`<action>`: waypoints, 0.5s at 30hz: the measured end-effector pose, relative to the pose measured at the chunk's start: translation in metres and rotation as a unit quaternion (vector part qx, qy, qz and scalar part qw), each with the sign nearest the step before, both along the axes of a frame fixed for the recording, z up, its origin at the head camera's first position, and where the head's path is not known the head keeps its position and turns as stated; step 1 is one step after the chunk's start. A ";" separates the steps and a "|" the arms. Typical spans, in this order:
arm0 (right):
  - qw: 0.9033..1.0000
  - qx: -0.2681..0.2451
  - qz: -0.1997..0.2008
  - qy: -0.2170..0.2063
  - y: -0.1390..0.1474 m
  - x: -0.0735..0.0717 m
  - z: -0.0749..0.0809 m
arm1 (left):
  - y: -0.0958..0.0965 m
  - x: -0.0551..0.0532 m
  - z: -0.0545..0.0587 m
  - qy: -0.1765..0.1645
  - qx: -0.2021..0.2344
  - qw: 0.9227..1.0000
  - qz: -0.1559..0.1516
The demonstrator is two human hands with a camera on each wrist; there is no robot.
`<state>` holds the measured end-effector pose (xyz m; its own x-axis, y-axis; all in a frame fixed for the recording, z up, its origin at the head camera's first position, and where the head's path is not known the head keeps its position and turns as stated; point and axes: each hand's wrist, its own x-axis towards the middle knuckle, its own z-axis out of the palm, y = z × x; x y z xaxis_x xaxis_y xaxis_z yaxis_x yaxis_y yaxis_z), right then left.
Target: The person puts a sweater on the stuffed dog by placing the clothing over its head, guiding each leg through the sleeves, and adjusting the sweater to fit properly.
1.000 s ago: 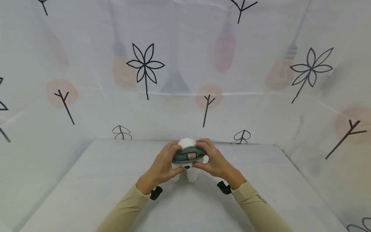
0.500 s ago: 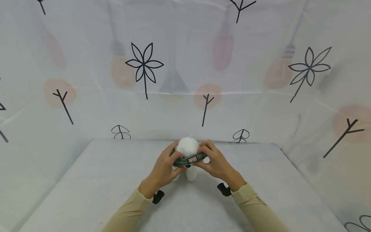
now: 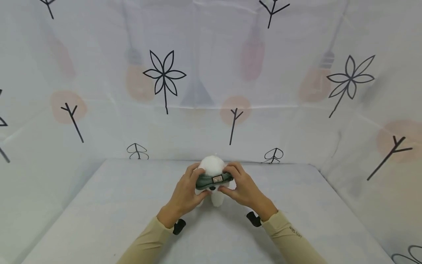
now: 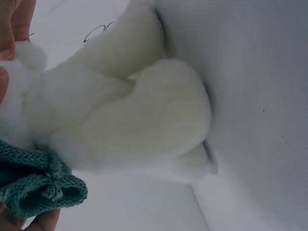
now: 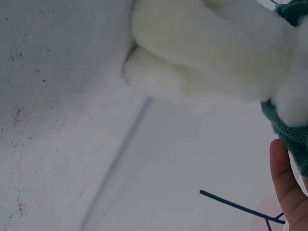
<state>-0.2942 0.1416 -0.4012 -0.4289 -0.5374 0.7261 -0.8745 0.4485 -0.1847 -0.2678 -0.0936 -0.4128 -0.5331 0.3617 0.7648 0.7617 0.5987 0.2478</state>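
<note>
Against the white, round-headed plush toy (image 3: pixel 212 165), left hand (image 3: pixel 184 192) and right hand (image 3: pixel 245 187) grip the green knitted band (image 3: pixel 206 182): seemingly nearly on, release remaining

"Where are we looking from in the head view?"
"From above the near side, forward and down across the white flat table (image 3: pixel 313 220) to the white fabric backdrop printed with black line plants (image 3: pixel 201 128). The white plush toy animal (image 3: pixel 212 165) shows small, below centre."
"And from our left wrist?"
"Close by, tipped sideways: the table runs up the right edge, the toy's head end lies left, and its body fills much of our view."
"Our right wrist?"
"Near too, but rolled the opposite way, table at left."
"What do we share?"
"The toy and the green knitted fabric band (image 3: pixel 207 181), plus some backdrop, in all three."
</note>
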 end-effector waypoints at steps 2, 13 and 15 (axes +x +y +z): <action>1.000 -0.003 -0.006 0.002 0.000 0.000 -0.001 | 0.000 0.000 0.000 -0.001 0.001 1.000 0.001; 0.999 -0.027 -0.011 0.040 -0.002 0.002 -0.007 | 0.005 0.001 -0.004 0.010 0.024 0.999 -0.024; 0.998 -0.029 -0.015 0.049 -0.003 0.002 -0.008 | 0.006 0.001 -0.005 0.014 0.030 0.999 -0.027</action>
